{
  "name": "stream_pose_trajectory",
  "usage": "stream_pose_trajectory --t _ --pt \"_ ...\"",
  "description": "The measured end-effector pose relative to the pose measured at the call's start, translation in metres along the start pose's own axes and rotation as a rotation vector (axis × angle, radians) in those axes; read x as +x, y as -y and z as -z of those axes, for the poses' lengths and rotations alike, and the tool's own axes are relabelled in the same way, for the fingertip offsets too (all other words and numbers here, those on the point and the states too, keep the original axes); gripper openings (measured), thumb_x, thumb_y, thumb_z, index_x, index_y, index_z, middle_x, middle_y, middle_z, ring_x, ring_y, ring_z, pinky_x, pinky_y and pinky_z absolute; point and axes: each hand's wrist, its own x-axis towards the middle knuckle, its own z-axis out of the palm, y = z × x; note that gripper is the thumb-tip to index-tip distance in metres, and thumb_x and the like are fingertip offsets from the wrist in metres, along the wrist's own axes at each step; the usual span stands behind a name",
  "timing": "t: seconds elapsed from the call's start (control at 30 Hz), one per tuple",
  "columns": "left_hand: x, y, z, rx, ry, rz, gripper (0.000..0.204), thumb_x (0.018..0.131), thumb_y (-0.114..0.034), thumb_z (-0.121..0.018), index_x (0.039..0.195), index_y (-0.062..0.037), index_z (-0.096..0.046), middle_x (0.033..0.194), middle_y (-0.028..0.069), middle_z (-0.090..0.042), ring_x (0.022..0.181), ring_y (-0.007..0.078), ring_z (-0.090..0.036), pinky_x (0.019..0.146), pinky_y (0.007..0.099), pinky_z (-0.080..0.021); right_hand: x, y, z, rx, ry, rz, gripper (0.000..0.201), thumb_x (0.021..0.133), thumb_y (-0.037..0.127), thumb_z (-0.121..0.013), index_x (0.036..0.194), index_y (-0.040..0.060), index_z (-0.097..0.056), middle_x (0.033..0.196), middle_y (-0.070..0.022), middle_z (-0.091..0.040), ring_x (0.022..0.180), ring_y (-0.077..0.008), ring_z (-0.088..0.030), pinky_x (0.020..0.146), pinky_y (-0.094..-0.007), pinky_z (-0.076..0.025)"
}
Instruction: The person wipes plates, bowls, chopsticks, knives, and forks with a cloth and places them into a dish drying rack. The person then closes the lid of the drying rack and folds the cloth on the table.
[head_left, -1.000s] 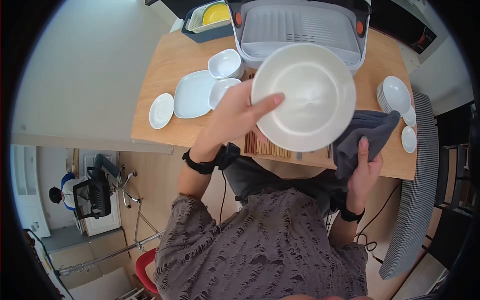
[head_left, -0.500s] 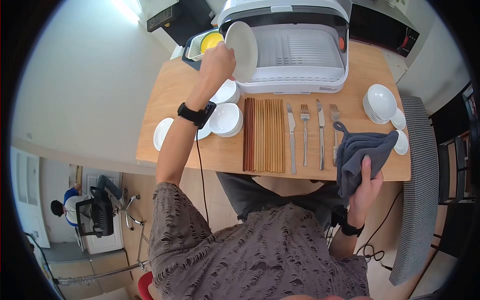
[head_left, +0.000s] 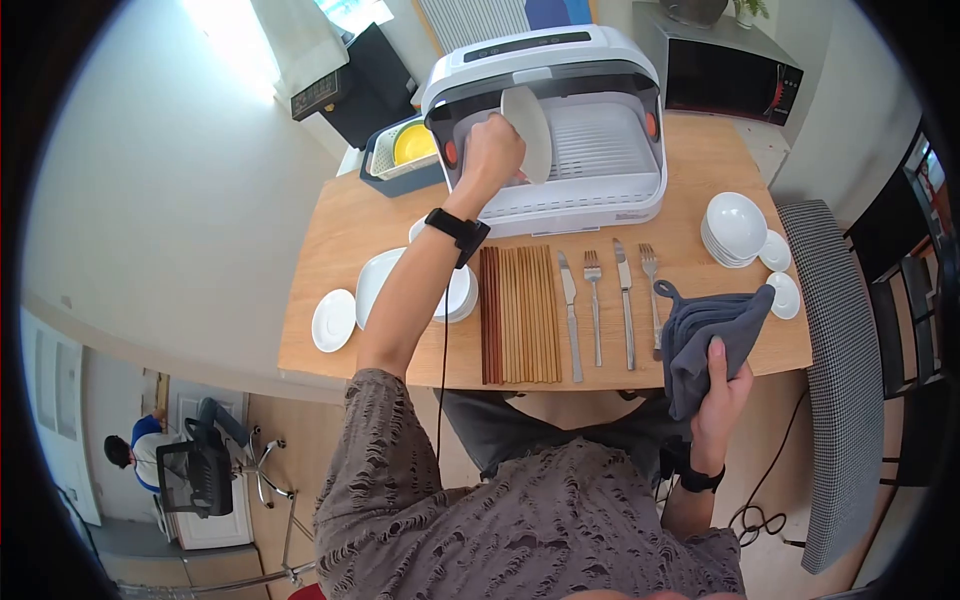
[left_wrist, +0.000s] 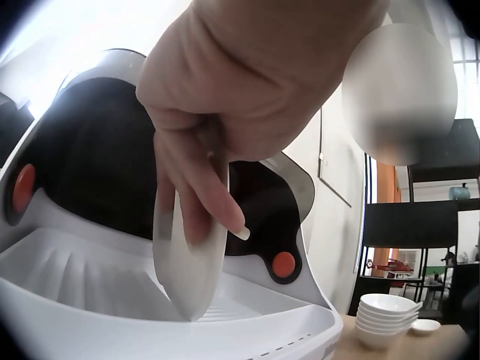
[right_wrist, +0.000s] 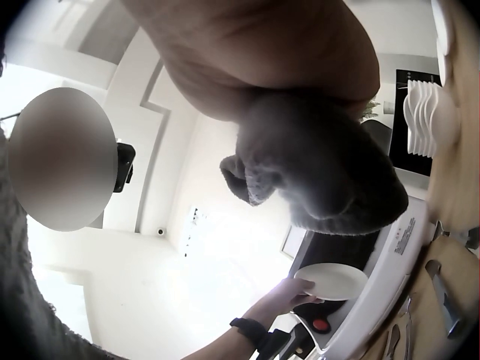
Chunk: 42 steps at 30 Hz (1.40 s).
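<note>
A white plate [head_left: 537,135] is tilted up on edge inside the open front of the white dish dryer [head_left: 580,215]. My left hand [head_left: 492,155] grips its rim, thumb on one face and fingers on the other. In the left wrist view, the lower edge of the plate [left_wrist: 187,285] overlaps the dryer's ribbed grey tray [left_wrist: 90,274]. Near the table's front right edge, my right hand [head_left: 722,400] holds a folded dark grey cloth [head_left: 708,340], thumb over its front. That cloth [right_wrist: 322,169] hides most of the right fingers in the right wrist view.
Chopsticks [head_left: 530,315] lie in a row at the table's front, with knives [head_left: 626,310] and forks [head_left: 594,300] beside them. Stacked bowls [head_left: 737,225] stand at right, others under my left forearm. A basket with a yellow bowl [head_left: 412,145] sits left of the dryer.
My left hand has carried the plate from in front of my chest, forward and into the dryer, turning it on edge. My right hand keeps hold of the cloth in nearly the same place.
</note>
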Motion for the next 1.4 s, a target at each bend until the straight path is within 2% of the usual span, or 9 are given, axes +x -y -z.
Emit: stream_pose_trajectory --t 0.3,0.6,0.83,0.9,1.03,1.1,1.23,1.3,1.4 --pt "0.018 -0.016 -0.036 -0.064 -0.006 0.018 0.026 0.085 -0.003 -0.052 0.097 0.0191 -0.058 0.074 0.0318 -0.067 0.058 0.0358 -0.071 0.056 0.0388 -0.06 -0.003 0.0 0.004 0.015 0.009 -0.002 0.028 0.098 0.02 -0.064 0.105 -0.0065 -0.065 0.099 -0.0058 -0.066 0.089 -0.0109 -0.057 0.083 -0.0259 -0.046" --pt "0.02 -0.012 -0.028 0.008 -0.022 -0.038 0.023 0.081 0.001 -0.055 0.097 0.0175 -0.054 0.07 0.0282 -0.067 0.056 0.0361 -0.07 0.058 0.0363 -0.06 0.0 -0.005 0.008 0.028 -0.001 -0.026 0.028 0.098 0.021 -0.064 0.105 -0.0062 -0.065 0.099 -0.0054 -0.066 0.089 -0.011 -0.057 0.083 -0.026 -0.046" --pt "0.028 -0.014 -0.023 -0.049 0.035 0.08 0.027 0.081 -0.001 -0.055 0.099 0.0194 -0.054 0.068 0.0285 -0.067 0.054 0.0355 -0.07 0.063 0.0367 -0.06 -0.003 -0.004 0.0 0.016 0.016 -0.026 0.028 0.098 0.021 -0.065 0.104 -0.0064 -0.065 0.098 -0.0054 -0.066 0.088 -0.0108 -0.057 0.082 -0.0258 -0.046" --pt "0.035 -0.005 -0.033 -0.011 0.122 0.027 0.029 0.083 -0.003 -0.054 0.099 0.0205 -0.054 0.071 0.03 -0.067 0.055 0.0351 -0.07 0.061 0.0367 -0.06 -0.003 -0.005 0.002 0.016 0.01 -0.027 0.028 0.098 0.021 -0.065 0.104 -0.0063 -0.065 0.098 -0.0053 -0.066 0.088 -0.0107 -0.057 0.082 -0.0258 -0.046" --pt "0.038 -0.006 -0.05 0.039 0.052 0.013 0.029 0.084 -0.005 -0.054 0.098 0.0205 -0.055 0.073 0.0304 -0.067 0.054 0.0343 -0.07 0.061 0.0358 -0.06 -0.005 -0.006 0.004 0.029 -0.011 -0.04 0.027 0.098 0.021 -0.065 0.104 -0.0058 -0.065 0.098 -0.0049 -0.066 0.088 -0.0106 -0.057 0.082 -0.026 -0.046" --pt "0.029 -0.024 -0.041 -0.04 0.057 0.119 0.033 0.087 -0.014 -0.053 0.094 0.017 -0.061 0.074 0.0311 -0.068 0.059 0.0361 -0.071 0.07 0.0386 -0.06 -0.005 -0.007 0.005 0.031 -0.009 -0.049 0.027 0.098 0.021 -0.065 0.104 -0.0057 -0.065 0.098 -0.0049 -0.067 0.088 -0.0107 -0.057 0.082 -0.026 -0.046" --pt "0.026 -0.027 -0.044 -0.091 0.055 0.117 0.037 0.088 -0.019 -0.056 0.098 0.017 -0.059 0.074 0.0298 -0.068 0.059 0.0355 -0.071 0.069 0.0387 -0.06 -0.004 -0.014 0.003 0.043 -0.005 -0.059 0.027 0.097 0.02 -0.065 0.105 -0.0059 -0.065 0.098 -0.0053 -0.067 0.088 -0.0107 -0.057 0.082 -0.0258 -0.046" --pt "0.027 -0.024 -0.048 -0.02 0.104 0.038 0.048 0.091 -0.024 -0.058 0.107 0.0206 -0.049 0.065 0.0244 -0.067 0.053 0.0305 -0.07 0.065 0.0344 -0.061 -0.004 -0.017 0.002 0.039 0.003 -0.077 0.027 0.097 0.02 -0.065 0.105 -0.006 -0.065 0.098 -0.0055 -0.067 0.088 -0.0107 -0.057 0.082 -0.0258 -0.046" --pt "0.023 -0.022 -0.049 -0.009 0.168 0.03 0.055 0.092 -0.032 -0.058 0.111 0.0187 -0.047 0.062 0.0175 -0.068 0.055 0.027 -0.071 0.065 0.0326 -0.06 -0.005 -0.017 0.0 0.04 0.009 -0.098 0.027 0.097 0.02 -0.065 0.105 -0.0061 -0.065 0.098 -0.0057 -0.067 0.088 -0.0107 -0.058 0.082 -0.0258 -0.047"
